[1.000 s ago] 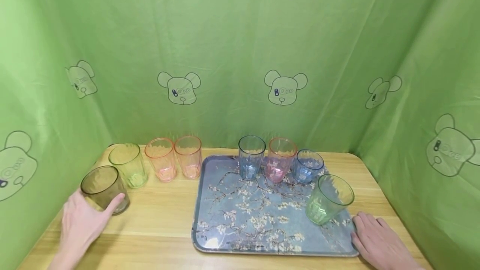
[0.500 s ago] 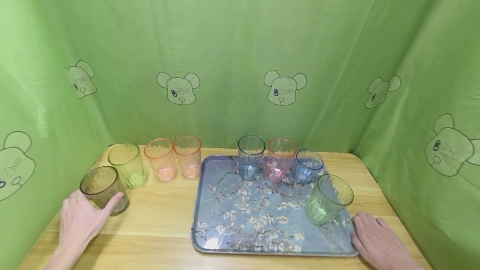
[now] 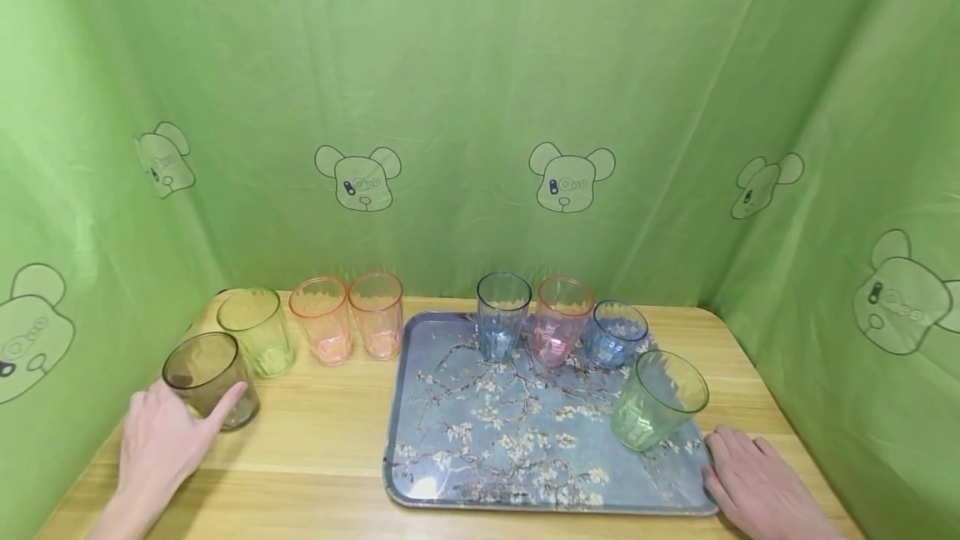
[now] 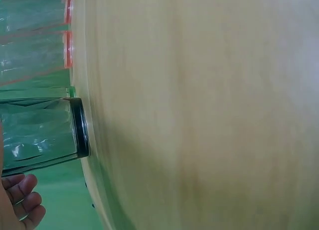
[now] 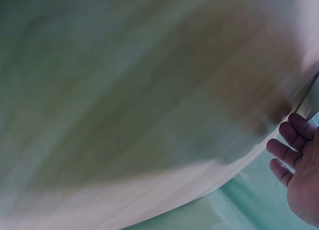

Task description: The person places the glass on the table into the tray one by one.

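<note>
In the head view my left hand is round a smoky brown glass standing on the table at the left. Its thumb lies across the front of the glass, and the fingers are at the glass's left side, partly hidden. The left wrist view shows several fingers close beside the brown glass. At the right, my right hand rests on the table against the right edge of a blue blossom-patterned tray, its fingers loosely bent. Nearest to it on the tray stands a green glass.
Behind the brown glass stand a yellow-green glass and two orange glasses. Along the tray's back are a tall blue glass, a pink glass and a short blue glass. A green curtain surrounds the wooden table.
</note>
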Action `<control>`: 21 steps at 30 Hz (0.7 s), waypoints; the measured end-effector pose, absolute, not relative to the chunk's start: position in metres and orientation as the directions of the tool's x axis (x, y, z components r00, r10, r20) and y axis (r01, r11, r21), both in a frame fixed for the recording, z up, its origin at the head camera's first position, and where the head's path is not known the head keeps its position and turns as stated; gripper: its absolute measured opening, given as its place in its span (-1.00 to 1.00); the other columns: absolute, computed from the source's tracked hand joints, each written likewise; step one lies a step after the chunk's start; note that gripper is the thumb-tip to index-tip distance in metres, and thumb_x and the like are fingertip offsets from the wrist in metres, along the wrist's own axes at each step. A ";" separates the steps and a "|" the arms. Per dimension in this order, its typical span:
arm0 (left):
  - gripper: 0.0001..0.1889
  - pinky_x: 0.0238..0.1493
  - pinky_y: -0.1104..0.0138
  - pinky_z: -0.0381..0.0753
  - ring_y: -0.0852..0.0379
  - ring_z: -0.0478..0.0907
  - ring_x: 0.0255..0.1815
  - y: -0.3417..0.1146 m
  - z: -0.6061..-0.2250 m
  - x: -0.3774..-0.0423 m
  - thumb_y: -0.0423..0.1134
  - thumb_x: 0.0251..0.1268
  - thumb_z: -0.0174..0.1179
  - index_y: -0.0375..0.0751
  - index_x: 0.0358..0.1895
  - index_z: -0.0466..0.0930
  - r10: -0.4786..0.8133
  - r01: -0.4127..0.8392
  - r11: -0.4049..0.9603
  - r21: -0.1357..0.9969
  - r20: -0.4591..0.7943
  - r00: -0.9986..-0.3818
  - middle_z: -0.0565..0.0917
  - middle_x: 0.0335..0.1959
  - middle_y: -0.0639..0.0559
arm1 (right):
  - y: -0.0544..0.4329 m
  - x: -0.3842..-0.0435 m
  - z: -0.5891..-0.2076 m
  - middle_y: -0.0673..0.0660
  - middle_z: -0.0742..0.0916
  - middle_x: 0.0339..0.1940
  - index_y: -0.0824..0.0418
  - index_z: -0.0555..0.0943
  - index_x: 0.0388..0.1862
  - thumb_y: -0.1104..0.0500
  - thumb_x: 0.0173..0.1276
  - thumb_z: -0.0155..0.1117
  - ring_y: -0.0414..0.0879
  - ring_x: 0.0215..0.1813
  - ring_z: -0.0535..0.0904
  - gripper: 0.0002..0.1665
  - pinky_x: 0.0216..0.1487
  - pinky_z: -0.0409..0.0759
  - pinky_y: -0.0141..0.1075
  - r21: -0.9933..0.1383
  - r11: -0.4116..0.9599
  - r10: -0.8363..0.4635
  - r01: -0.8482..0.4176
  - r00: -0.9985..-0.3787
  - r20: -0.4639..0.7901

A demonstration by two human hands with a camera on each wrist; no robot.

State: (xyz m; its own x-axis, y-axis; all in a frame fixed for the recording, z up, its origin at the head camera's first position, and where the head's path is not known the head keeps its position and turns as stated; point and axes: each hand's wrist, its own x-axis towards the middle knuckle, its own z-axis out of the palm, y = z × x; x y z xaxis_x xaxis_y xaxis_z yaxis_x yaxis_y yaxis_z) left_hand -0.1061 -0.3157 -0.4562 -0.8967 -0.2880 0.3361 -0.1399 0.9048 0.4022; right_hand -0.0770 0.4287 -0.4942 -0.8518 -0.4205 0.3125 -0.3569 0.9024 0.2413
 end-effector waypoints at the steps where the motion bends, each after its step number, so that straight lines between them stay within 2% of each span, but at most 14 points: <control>1: 0.06 -0.13 -0.12 0.39 -0.46 0.45 -0.09 -0.315 -0.456 -0.106 0.40 0.30 0.27 -0.81 0.14 0.41 -0.284 -0.134 0.906 0.401 0.343 -0.895 0.57 -0.03 -0.71 | 0.429 -0.077 -0.494 -0.11 0.40 -0.35 0.01 0.40 -0.31 0.05 0.26 0.37 -0.20 -0.33 0.30 -0.72 -0.31 0.26 -0.28 0.241 0.901 -0.425 -0.362 -0.847 0.319; 11: -0.06 -0.21 -0.10 0.37 -0.44 0.48 -0.23 -0.308 -0.454 -0.105 0.32 0.27 0.36 -0.75 -0.03 0.45 -0.208 -0.044 0.930 0.365 0.423 -0.882 0.58 -0.21 -0.63 | 0.429 -0.077 -0.495 -0.11 0.42 -0.35 0.00 0.39 -0.32 0.05 0.24 0.37 -0.20 -0.33 0.31 -0.71 -0.31 0.27 -0.27 0.239 0.901 -0.426 -0.362 -0.844 0.327; 17: -0.01 -0.16 -0.18 0.42 -0.46 0.47 -0.19 -0.303 -0.453 -0.104 0.33 0.27 0.35 -0.81 0.02 0.43 -0.179 -0.026 0.941 0.338 0.429 -0.886 0.56 -0.20 -0.66 | 0.429 -0.077 -0.495 -0.11 0.44 -0.34 0.01 0.41 -0.32 0.05 0.22 0.38 -0.19 -0.33 0.34 -0.72 -0.31 0.29 -0.27 0.242 0.899 -0.432 -0.366 -0.834 0.343; 21: 0.02 -0.21 -0.17 0.43 -0.47 0.48 -0.20 -0.300 -0.451 -0.103 0.35 0.25 0.34 -0.82 0.01 0.42 -0.154 -0.018 0.953 0.303 0.432 -0.889 0.56 -0.22 -0.66 | 0.429 -0.077 -0.496 -0.11 0.43 -0.35 0.01 0.40 -0.32 0.06 0.22 0.37 -0.19 -0.32 0.33 -0.72 -0.31 0.28 -0.27 0.244 0.899 -0.431 -0.364 -0.836 0.339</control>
State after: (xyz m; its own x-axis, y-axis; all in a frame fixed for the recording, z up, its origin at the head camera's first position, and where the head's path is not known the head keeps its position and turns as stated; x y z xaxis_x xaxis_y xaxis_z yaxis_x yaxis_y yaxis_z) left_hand -0.1035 -0.3000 -0.4509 -0.8888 -0.1540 0.4316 -0.0178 0.9527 0.3033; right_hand -0.0773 0.4293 -0.4958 -0.8365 -0.4306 0.3390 -0.3639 0.8989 0.2439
